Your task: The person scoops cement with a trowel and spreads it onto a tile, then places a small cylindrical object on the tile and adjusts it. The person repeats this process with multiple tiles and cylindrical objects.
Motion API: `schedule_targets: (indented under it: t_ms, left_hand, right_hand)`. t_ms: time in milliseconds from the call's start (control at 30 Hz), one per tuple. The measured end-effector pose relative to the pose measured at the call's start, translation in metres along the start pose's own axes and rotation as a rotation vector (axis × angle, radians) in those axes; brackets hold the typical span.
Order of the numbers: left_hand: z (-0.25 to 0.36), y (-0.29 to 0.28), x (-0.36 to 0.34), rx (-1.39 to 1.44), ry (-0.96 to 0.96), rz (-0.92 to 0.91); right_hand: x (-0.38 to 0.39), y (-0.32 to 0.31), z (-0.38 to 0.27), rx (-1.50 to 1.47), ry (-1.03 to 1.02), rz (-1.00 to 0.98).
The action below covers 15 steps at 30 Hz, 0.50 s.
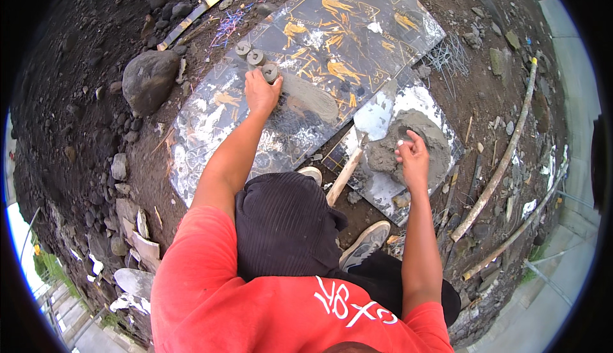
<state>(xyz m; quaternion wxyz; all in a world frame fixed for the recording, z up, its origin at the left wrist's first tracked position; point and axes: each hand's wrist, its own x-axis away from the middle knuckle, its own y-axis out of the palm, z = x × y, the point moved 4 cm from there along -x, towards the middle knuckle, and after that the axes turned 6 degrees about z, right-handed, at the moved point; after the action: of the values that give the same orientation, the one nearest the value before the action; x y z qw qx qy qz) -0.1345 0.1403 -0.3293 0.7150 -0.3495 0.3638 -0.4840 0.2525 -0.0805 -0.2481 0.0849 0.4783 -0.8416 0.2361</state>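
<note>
My left hand (262, 92) reaches forward onto a shiny plastic sheet (332, 27) and grips a small round mortar puck (271, 72). Two more round pucks (249, 53) lie in a row just beyond it. A smear of grey mortar (313, 97) sits on the sheet to the right of that hand. My right hand (412, 158) digs its curled fingers into a pile of wet grey mortar (415, 132) on a second sheet. A trowel with a wooden handle (345, 174) rests beside the pile.
A large grey rock (149, 79) lies left of the sheet on dark soil. Long curved sticks or pipes (504, 155) run down the right side. Wire mesh (450, 56) lies at the upper right. My shoes (365, 243) are under me, with rubble at the lower left.
</note>
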Motion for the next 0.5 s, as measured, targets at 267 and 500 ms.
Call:
schedule_targets:
  t_ms: [267,500]
  left_hand:
    - [-0.0090,-0.0027,0.0016,0.082,-0.040,-0.002]
    - [-0.0103,0.0015,-0.0033,0.100,-0.151,0.016]
  right_hand:
    - [-0.0020,0.0081,0.0040,0.018,0.011,-0.027]
    - [-0.0014,0.0064,0.0075,0.036,0.016,-0.018]
